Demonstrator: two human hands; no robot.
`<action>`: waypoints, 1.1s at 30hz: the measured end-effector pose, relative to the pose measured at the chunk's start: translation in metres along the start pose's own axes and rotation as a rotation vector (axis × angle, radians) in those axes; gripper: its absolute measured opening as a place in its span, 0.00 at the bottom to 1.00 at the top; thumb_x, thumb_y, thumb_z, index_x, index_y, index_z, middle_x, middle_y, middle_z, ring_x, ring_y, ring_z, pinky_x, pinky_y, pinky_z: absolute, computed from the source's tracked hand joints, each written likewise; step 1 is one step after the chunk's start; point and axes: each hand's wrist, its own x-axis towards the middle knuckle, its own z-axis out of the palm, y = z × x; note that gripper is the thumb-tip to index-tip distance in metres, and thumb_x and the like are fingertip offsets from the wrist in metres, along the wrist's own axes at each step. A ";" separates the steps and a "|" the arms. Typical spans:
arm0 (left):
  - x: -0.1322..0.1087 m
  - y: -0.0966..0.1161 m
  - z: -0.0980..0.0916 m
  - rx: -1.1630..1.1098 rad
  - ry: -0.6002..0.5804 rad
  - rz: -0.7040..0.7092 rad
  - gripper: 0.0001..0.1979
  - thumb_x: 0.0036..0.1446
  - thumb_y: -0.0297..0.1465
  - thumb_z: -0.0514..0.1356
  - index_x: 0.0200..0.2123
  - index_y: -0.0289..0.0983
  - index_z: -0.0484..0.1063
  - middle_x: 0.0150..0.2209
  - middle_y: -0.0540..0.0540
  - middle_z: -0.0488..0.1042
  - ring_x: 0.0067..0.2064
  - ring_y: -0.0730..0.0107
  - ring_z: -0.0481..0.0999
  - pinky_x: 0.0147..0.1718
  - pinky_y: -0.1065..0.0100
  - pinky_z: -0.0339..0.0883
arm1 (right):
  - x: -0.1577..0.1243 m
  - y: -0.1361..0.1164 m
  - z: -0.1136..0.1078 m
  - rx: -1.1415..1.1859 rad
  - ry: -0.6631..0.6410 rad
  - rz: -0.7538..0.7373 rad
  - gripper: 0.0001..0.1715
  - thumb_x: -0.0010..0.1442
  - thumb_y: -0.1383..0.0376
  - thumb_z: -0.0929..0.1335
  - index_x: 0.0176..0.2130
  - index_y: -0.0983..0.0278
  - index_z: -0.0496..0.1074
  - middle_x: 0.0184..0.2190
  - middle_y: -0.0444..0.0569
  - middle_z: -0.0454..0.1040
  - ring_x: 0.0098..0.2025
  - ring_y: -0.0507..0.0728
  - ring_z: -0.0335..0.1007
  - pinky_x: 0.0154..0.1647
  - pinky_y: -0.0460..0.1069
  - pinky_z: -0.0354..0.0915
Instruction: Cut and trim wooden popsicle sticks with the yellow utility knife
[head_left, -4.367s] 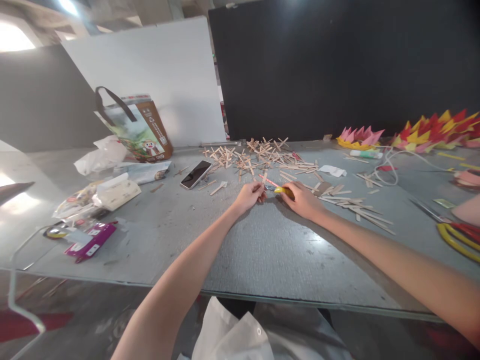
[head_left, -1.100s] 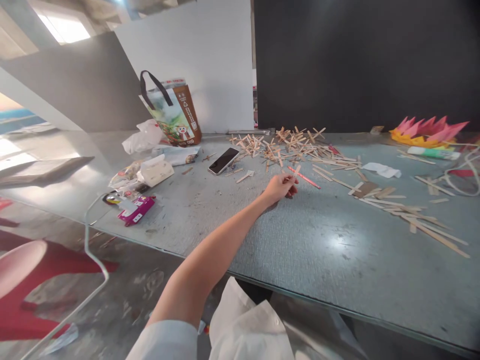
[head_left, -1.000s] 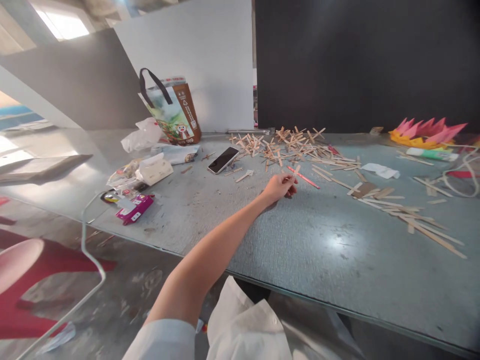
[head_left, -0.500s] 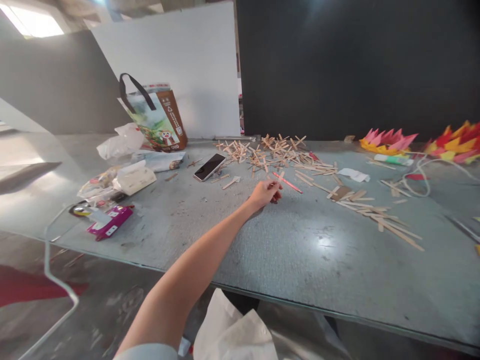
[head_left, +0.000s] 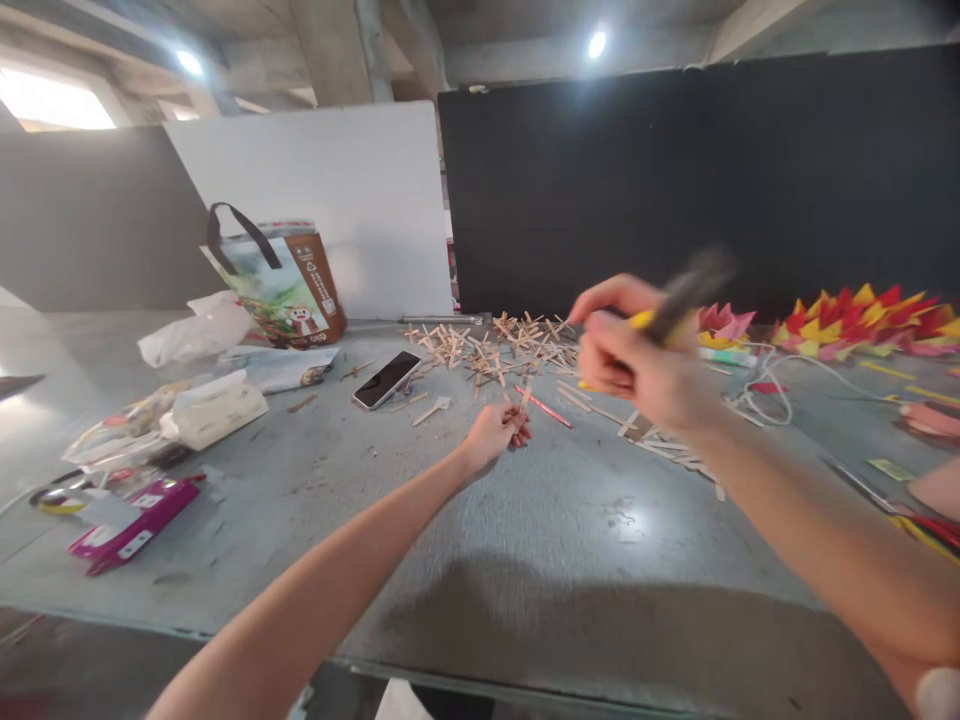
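Observation:
My left hand [head_left: 495,435] rests on the grey table, its fingers pinching a small wooden craft stick [head_left: 526,394] that points upward. A red pencil [head_left: 551,410] lies just beyond those fingers. Raised above the table, my right hand [head_left: 637,365] is closed around a black-and-yellow tool [head_left: 679,300], too smeared by motion to name its kind. Behind both hands spreads a pile of craft sticks [head_left: 495,350]. More loose sticks [head_left: 667,447] lie below my right hand and are partly covered by it.
Left of the pile lie a phone [head_left: 387,380], a printed carry bag [head_left: 289,300], a tissue pack [head_left: 214,410] and a purple packet [head_left: 135,525]. Folded-paper flowers [head_left: 862,320] and a white cord [head_left: 772,395] are at right. A black panel [head_left: 637,190] stands behind.
My right hand has come into view from the right, holding the black-and-yellow tool. The view has tilted up and shifted right. My left hand still pinches the stick.

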 end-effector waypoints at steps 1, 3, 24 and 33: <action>0.002 -0.002 -0.002 -0.012 -0.016 -0.007 0.15 0.62 0.38 0.68 0.32 0.33 0.71 0.24 0.46 0.78 0.21 0.75 0.73 0.23 0.73 0.66 | 0.005 0.017 0.001 -0.015 0.020 0.039 0.13 0.71 0.53 0.69 0.45 0.60 0.70 0.19 0.34 0.60 0.17 0.47 0.52 0.18 0.44 0.55; 0.006 -0.004 -0.007 -0.045 -0.045 -0.025 0.16 0.58 0.38 0.71 0.31 0.33 0.70 0.25 0.44 0.79 0.21 0.74 0.75 0.24 0.72 0.68 | 0.014 0.057 0.001 -0.114 0.040 0.142 0.18 0.69 0.49 0.71 0.41 0.60 0.68 0.17 0.32 0.54 0.16 0.47 0.46 0.17 0.45 0.49; 0.031 0.005 -0.044 -0.211 -0.192 -0.057 0.40 0.54 0.27 0.66 0.67 0.42 0.54 0.34 0.49 0.79 0.26 0.66 0.82 0.28 0.65 0.78 | -0.021 0.214 -0.022 -1.059 -0.268 -0.105 0.24 0.71 0.72 0.62 0.62 0.59 0.70 0.43 0.53 0.74 0.46 0.62 0.70 0.47 0.56 0.69; 0.028 0.000 -0.048 -0.222 -0.277 -0.098 0.31 0.64 0.39 0.64 0.64 0.43 0.54 0.31 0.51 0.76 0.26 0.66 0.81 0.24 0.68 0.75 | -0.020 0.209 -0.020 -1.001 -0.242 0.052 0.21 0.71 0.75 0.61 0.56 0.59 0.72 0.42 0.52 0.73 0.44 0.60 0.68 0.46 0.56 0.65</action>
